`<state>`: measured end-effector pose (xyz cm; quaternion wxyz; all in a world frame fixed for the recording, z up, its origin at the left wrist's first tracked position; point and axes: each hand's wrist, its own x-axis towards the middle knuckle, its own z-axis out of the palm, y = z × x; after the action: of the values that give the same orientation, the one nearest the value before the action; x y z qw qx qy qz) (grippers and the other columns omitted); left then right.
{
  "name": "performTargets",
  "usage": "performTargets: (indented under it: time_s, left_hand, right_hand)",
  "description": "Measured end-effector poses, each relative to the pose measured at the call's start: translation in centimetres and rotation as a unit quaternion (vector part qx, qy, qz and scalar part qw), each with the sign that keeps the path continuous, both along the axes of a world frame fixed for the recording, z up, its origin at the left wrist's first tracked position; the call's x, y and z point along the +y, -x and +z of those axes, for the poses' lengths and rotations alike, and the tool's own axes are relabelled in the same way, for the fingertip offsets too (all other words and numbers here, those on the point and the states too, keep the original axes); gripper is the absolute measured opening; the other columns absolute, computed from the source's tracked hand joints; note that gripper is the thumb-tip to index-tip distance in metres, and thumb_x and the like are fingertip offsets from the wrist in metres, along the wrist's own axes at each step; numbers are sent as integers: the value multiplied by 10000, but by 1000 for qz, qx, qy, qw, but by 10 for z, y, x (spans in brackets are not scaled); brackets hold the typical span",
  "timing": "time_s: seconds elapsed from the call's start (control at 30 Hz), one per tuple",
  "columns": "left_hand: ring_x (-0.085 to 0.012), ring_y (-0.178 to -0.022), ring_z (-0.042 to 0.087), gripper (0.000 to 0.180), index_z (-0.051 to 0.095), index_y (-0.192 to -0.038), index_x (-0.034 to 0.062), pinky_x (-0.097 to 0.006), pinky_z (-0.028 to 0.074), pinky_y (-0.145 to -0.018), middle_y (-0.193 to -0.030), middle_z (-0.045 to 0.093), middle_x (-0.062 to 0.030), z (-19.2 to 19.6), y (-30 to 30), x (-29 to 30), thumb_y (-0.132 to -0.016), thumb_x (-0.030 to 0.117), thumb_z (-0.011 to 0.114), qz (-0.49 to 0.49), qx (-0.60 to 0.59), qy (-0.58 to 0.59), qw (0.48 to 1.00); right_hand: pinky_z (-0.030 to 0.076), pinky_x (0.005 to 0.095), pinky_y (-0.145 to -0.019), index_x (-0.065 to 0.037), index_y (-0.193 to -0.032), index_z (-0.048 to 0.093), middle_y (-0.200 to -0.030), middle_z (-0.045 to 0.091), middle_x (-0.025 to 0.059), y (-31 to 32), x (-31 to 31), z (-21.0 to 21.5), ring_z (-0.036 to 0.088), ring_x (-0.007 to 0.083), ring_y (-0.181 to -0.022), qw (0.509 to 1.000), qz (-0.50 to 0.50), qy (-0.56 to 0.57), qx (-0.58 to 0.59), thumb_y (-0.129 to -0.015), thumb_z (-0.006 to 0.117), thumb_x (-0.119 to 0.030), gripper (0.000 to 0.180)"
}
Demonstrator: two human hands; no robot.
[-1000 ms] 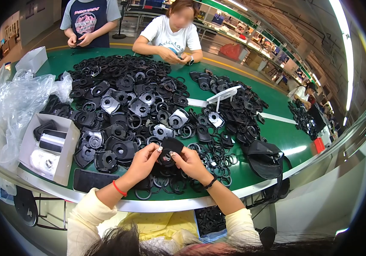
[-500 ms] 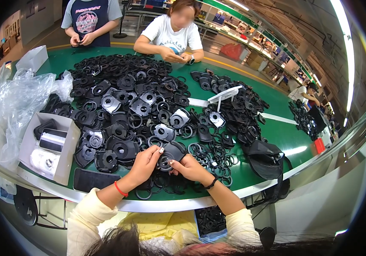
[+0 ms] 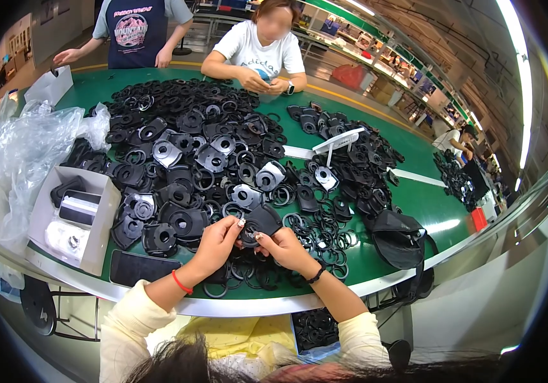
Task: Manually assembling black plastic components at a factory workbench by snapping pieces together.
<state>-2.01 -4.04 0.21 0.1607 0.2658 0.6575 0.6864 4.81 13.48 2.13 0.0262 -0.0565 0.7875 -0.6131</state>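
Hands [image 3: 251,239] higher on black part [image 3: 262,220].

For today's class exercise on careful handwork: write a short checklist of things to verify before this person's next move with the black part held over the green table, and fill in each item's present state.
1. Both hands on the part: left hand and right hand both grip the black plastic part. Ok.
2. Part held above the table, not resting in the pile: appears lifted over the loose black rings. Ok.
3. Part seated or aligned properly: fingers cover the near side. Cannot tell.
4. Bare space on the green table to set it down close by: the near edge is crowded with parts. Not ok.
5. Dark phone-like slab away from the hands: lies apart, at the person's left. Ok.
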Motion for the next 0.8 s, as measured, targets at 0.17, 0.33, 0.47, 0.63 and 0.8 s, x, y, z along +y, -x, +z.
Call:
performTargets:
  time_s: [0.17,0.33,0.47,0.63,0.8]
  left_hand:
    - [-68,-604,535,209,548,-872,-19,-228,469,-575,-675,563,-22,6,-2,0,-955,154,465,9,-3,-20,1000]
    - [-81,-573,530,195,541,-861,-13,-240,431,-528,-637,550,-33,8,-3,-3,-954,137,456,28,43,3,999]
    - [-88,-561,536,195,539,-860,-13,-248,418,-509,-631,551,-41,7,-3,-4,-951,142,462,41,53,27,997]
    - [-92,-557,542,236,558,-885,-15,-237,442,-530,-650,565,-34,2,0,0,-963,179,446,19,8,11,1000]
    - [-86,-621,548,336,584,-950,0,-237,456,-610,-675,567,-27,6,-1,-1,-989,256,371,-67,-2,-11,998]
  right_hand:
    - [388,225,-488,-2,-747,621,-597,581,3,0,0,-5,492,67,-514,1000,-11,6,7,-923,527,-261,327]
    - [386,238,-481,-6,-718,626,-572,573,12,-1,-3,-6,495,81,-495,998,-9,-45,39,-912,536,-254,327]
    - [390,251,-474,-6,-712,629,-575,580,18,-2,-6,-3,503,95,-491,994,1,-70,81,-906,542,-255,327]
    - [394,234,-481,-11,-697,628,-595,596,10,0,2,2,509,70,-509,999,-1,-40,-21,-910,540,-263,342]
    - [408,211,-449,-63,-668,549,-582,570,12,11,54,2,518,64,-493,976,-191,104,-28,-910,564,-285,329]
